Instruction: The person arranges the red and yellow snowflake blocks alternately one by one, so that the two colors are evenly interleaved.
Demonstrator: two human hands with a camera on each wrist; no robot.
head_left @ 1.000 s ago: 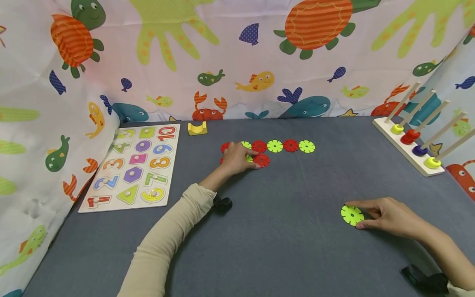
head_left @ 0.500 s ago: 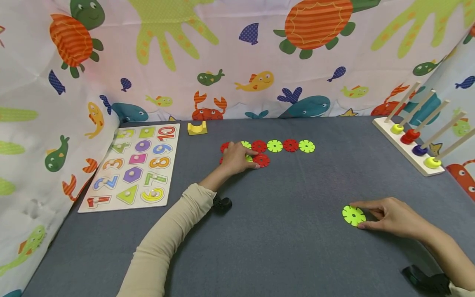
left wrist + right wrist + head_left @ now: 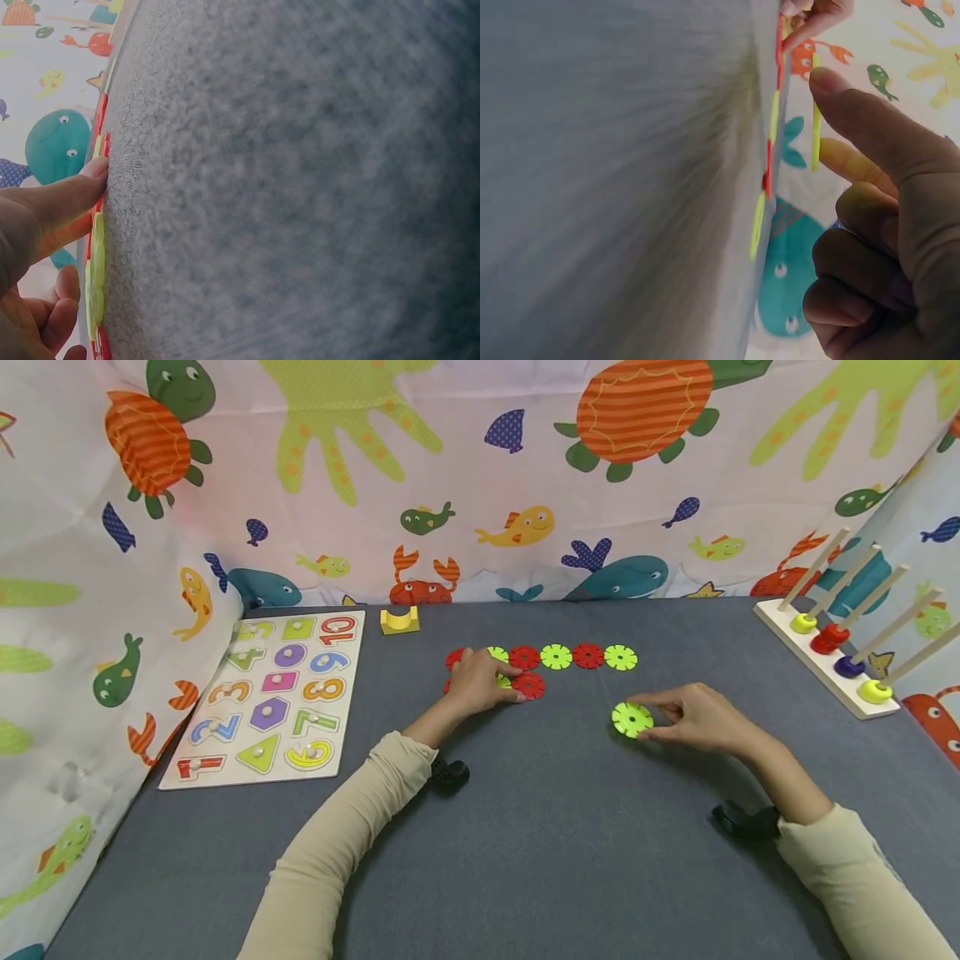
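Observation:
My right hand pinches a yellow-green notched disc between thumb and index finger. In the right wrist view this disc appears edge-on, raised off the table, the other fingers curled. Farther left, my left hand lies over the nearer of two disc rows, thumb and index finger at the edges of its red end disc. Its palm hides some discs. The back row alternates red and yellow-green, ending in a yellow-green disc. In the left wrist view the thumb overlaps the discs' edges.
A wooden number-and-shape puzzle board lies at left, with a yellow arch block beside its far corner. At right stands a pegged stacking board with coloured rings. A sea-animal printed cloth hangs behind the grey table.
My right hand has carried the yellow-green disc leftward and away from me, closer to the rows. My left hand has stayed in place at the red disc.

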